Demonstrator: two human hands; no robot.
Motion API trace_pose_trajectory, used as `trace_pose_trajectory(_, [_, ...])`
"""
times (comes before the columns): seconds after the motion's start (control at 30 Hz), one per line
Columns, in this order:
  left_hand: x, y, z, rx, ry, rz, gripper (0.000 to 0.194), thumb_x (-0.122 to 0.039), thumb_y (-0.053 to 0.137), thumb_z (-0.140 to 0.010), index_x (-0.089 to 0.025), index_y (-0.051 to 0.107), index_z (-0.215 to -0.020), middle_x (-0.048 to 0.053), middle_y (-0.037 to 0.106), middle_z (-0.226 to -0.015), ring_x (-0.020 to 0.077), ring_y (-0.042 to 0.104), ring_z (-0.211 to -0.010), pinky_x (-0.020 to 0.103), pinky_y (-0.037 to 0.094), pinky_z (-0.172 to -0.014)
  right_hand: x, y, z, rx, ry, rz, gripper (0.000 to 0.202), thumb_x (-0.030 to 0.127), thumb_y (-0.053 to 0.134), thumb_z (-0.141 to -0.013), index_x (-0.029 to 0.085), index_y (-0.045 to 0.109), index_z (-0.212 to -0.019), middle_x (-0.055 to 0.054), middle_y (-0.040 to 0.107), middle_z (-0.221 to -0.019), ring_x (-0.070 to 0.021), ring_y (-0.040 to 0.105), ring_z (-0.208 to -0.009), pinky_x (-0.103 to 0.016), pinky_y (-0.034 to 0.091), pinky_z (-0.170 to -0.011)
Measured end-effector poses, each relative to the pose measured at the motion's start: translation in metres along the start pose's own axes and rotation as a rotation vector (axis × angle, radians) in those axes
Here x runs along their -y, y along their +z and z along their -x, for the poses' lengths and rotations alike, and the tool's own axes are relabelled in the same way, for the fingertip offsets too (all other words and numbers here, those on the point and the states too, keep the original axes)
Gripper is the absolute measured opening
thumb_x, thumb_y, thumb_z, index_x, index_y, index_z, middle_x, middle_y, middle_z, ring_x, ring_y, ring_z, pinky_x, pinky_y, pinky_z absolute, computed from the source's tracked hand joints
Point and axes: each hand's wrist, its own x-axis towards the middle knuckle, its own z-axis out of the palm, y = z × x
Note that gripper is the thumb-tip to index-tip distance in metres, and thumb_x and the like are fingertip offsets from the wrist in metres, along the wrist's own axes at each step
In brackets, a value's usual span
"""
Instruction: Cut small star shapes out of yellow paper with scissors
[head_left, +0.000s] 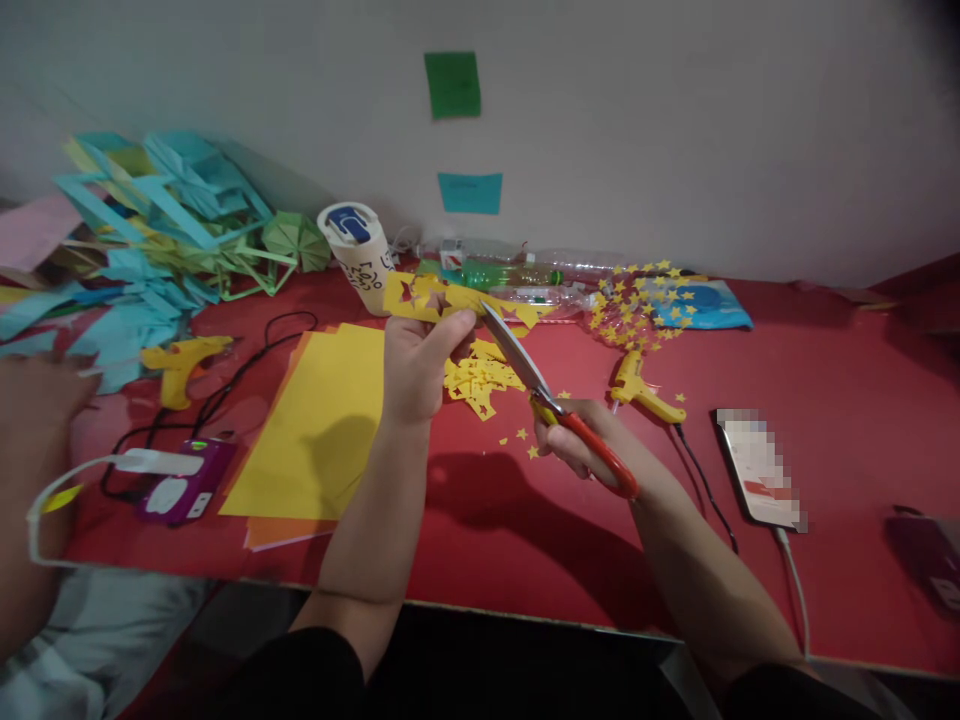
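My left hand (417, 368) pinches a strip of yellow paper (450, 296) with star-shaped holes, held up above the table. In my right hand (577, 440) is a pair of scissors (525, 360) with red handles, its blades pointing up and left. The blade tips meet the strip beside my left thumb; I cannot tell whether they are cutting through it. Below the strip lies a heap of yellow paper scraps (480, 378) with star cutouts. A few small yellow stars (533, 453) are scattered on the table near my right hand.
Yellow sheets (315, 430) lie left of my forearm. Two yellow glue guns, one left (180, 368) and one right (643, 390), have cords. A phone (759, 465), purple power strip (184, 485), cup (358, 255), plastic bottles (517, 272) and folded paper shapes (180, 190) surround. Another person's arm (34, 480) rests left.
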Motion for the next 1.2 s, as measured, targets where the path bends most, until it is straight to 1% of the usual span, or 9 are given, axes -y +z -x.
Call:
trace_pose_trajectory(0.13, [0.0004, -0.0016, -0.0009, -0.011, 0.014, -0.029, 0.018, -0.020, 0.064, -0.068, -0.018, 0.054, -0.053, -0.004, 0.049, -0.050, 0.0037, 0.044, -0.046, 0.018, 0.034, -0.041, -0.0013, -0.0001, 0.0003, -0.014, 0.011, 0.029, 0.047, 0.065, 0.052, -0.079, 0.022, 0.043, -0.062, 0.008, 0.036, -0.045, -0.0064, 0.035, -0.037, -0.023, 0.025, -0.040])
trace_pose_trajectory(0.3, [0.0007, -0.0061, -0.0024, 0.002, -0.005, -0.078, 0.023, -0.023, 0.065, -0.067, -0.016, 0.053, -0.049, -0.004, 0.049, -0.049, 0.0040, 0.044, -0.047, 0.018, 0.034, -0.041, -0.0018, -0.0004, -0.0001, -0.044, 0.016, 0.042, 0.044, 0.060, 0.051, -0.079, 0.021, 0.043, -0.059, 0.007, 0.038, -0.047, -0.0056, 0.034, -0.037, -0.022, 0.024, -0.038])
trace_pose_trajectory(0.4, [-0.0004, -0.0078, -0.0032, 0.013, -0.001, -0.083, 0.023, -0.021, 0.065, -0.067, -0.016, 0.052, -0.048, -0.004, 0.048, -0.047, 0.0037, 0.043, -0.045, 0.018, 0.033, -0.041, -0.0020, -0.0002, -0.0007, -0.049, 0.029, 0.049, 0.041, 0.055, 0.052, -0.079, 0.021, 0.043, -0.058, 0.006, 0.039, -0.048, -0.0056, 0.035, -0.037, -0.021, 0.025, -0.037])
trace_pose_trajectory(0.57, [-0.0031, -0.0075, -0.0036, 0.032, 0.004, -0.060, 0.019, -0.018, 0.063, -0.066, -0.017, 0.053, -0.050, -0.005, 0.048, -0.047, 0.0034, 0.042, -0.044, 0.018, 0.032, -0.040, -0.0032, 0.0007, -0.0015, -0.044, 0.028, 0.032, 0.042, 0.056, 0.053, -0.079, 0.021, 0.043, -0.059, 0.006, 0.041, -0.048, -0.0059, 0.036, -0.038, -0.021, 0.027, -0.038])
trace_pose_trajectory(0.73, [-0.0029, -0.0080, -0.0036, 0.032, -0.006, -0.063, 0.019, -0.018, 0.063, -0.066, -0.017, 0.052, -0.050, -0.005, 0.048, -0.047, 0.0033, 0.042, -0.043, 0.018, 0.031, -0.040, -0.0048, 0.0009, -0.0012, -0.051, -0.006, 0.042, 0.039, 0.050, 0.055, -0.081, 0.021, 0.043, -0.059, 0.006, 0.041, -0.049, -0.0066, 0.038, -0.041, -0.022, 0.030, -0.041])
trace_pose_trajectory(0.9, [-0.0026, -0.0086, -0.0038, 0.026, -0.021, -0.051, 0.019, -0.018, 0.064, -0.065, -0.017, 0.052, -0.050, -0.005, 0.048, -0.046, 0.0030, 0.042, -0.043, 0.017, 0.031, -0.039, -0.0048, 0.0005, -0.0003, -0.052, -0.005, 0.044, 0.042, 0.054, 0.054, -0.081, 0.021, 0.042, -0.058, 0.006, 0.042, -0.048, -0.0065, 0.036, -0.040, -0.023, 0.029, -0.042])
trace_pose_trajectory(1.03, [-0.0029, -0.0087, -0.0037, 0.026, -0.027, -0.049, 0.019, -0.019, 0.064, -0.065, -0.017, 0.052, -0.050, -0.005, 0.049, -0.046, 0.0033, 0.042, -0.042, 0.018, 0.032, -0.039, -0.0027, -0.0005, 0.0005, -0.039, -0.016, 0.051, 0.042, 0.055, 0.054, -0.081, 0.021, 0.044, -0.059, 0.006, 0.039, -0.048, -0.0067, 0.035, -0.040, -0.023, 0.028, -0.041])
trace_pose_trajectory(1.2, [-0.0032, -0.0088, -0.0039, 0.028, -0.043, -0.053, 0.020, -0.020, 0.063, -0.065, -0.017, 0.052, -0.049, -0.005, 0.048, -0.046, 0.0028, 0.042, -0.042, 0.017, 0.031, -0.039, -0.0007, -0.0005, -0.0004, -0.037, 0.023, 0.058, 0.043, 0.059, 0.053, -0.079, 0.021, 0.045, -0.059, 0.006, 0.040, -0.048, -0.0067, 0.034, -0.039, -0.024, 0.027, -0.040])
